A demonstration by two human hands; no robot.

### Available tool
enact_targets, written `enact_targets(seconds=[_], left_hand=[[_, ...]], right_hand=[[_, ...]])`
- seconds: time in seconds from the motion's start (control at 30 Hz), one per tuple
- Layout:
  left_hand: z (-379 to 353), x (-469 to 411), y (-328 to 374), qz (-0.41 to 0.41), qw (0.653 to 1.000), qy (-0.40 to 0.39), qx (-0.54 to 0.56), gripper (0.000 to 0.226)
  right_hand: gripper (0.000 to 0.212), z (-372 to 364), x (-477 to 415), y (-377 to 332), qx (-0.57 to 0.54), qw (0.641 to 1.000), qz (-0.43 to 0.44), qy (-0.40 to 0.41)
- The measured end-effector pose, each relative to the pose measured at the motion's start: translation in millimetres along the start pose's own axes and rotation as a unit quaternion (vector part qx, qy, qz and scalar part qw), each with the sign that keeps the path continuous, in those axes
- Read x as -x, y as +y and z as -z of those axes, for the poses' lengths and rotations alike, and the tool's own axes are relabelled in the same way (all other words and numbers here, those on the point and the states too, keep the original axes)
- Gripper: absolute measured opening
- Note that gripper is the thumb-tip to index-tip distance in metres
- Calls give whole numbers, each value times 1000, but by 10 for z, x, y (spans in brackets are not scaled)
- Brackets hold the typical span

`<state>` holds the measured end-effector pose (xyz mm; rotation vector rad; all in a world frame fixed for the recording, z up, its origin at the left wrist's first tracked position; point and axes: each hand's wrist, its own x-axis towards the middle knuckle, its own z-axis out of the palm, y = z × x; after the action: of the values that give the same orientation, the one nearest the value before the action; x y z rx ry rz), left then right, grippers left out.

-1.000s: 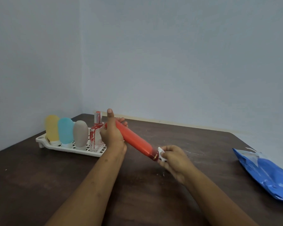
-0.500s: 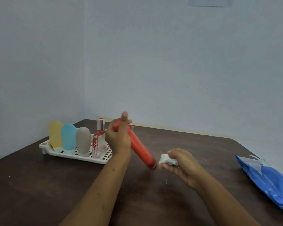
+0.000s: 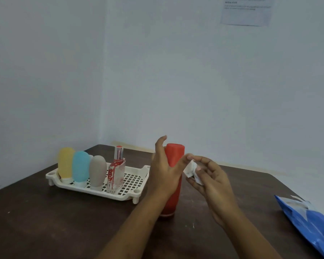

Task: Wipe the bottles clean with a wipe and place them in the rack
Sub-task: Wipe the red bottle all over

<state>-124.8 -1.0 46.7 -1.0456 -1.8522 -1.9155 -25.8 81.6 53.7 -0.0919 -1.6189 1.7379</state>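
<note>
Five bottles in all. Four in the one white rack point(image 3: 134, 181), in a row from left to right: yellow bottle point(image 3: 65, 163), blue bottle point(image 3: 80, 167), grey bottle point(image 3: 97, 171), all three cap down, then glass bottle point(image 3: 117, 176), upright, silver neck on top, smeared with red. Right part of the rack bare grid.

Fifth, the red bottle point(image 3: 174, 159), outside the rack, just right of it, upright with its lower end on the dark table point(image 3: 45, 221).

One wipe point(image 3: 192, 170), white and crumpled, just right of the red bottle, near its top.

One blue pack point(image 3: 310, 221) lying at the right edge of the table, well apart from the rest. One printed sheet point(image 3: 246, 11) high on the wall, text too small to read.

Two hands, both forearms bare, reaching in from below.

Left hand point(image 3: 163, 171): held against the left side of the red bottle, thumb laid across its front and reaching toward the wipe, fingers rising behind and to the left, loosely curved, the bottle in the fork between. Firmness of hold not to be told.

Right hand point(image 3: 211, 180): palm turned inward, fingers bent, pinching the wipe between thumb and fingertips.
</note>
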Motion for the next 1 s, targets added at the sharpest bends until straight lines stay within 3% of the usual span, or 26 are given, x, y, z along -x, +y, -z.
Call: enact_targets(seconds=[0.17, 0.23, 0.3, 0.4, 0.53, 0.6, 0.67, 0.83, 1.0], left_hand=[[-3, 10, -35, 49, 991, 6, 123, 107], [7, -27, -69, 79, 982, 28, 169, 96], [14, -43, -56, 104, 974, 17, 202, 88], [10, -49, -22, 133, 956, -22, 261, 96], [91, -82, 66, 135, 934, -57, 325, 101], [115, -83, 48, 141, 918, -88, 359, 91], [137, -84, 36, 148, 904, -116, 383, 88], [167, -90, 58, 156, 900, -138, 382, 87], [172, -88, 97, 157, 907, -142, 365, 89]], right_hand=[[22, -177, -115, 22, 40, 998, 35, 45], [23, -215, -216, -24, 58, 993, 70, 73], [22, -246, -312, -96, 163, 971, 153, 81], [24, -340, -390, -235, 372, 882, 288, 29], [29, -416, -389, -257, 503, 789, 351, -41], [27, -409, -371, -181, 573, 718, 392, -31], [27, -399, -368, -125, 599, 680, 422, -12], [27, -419, -385, -102, 585, 692, 422, 23], [25, -386, -425, -106, 635, 644, 425, 30]])
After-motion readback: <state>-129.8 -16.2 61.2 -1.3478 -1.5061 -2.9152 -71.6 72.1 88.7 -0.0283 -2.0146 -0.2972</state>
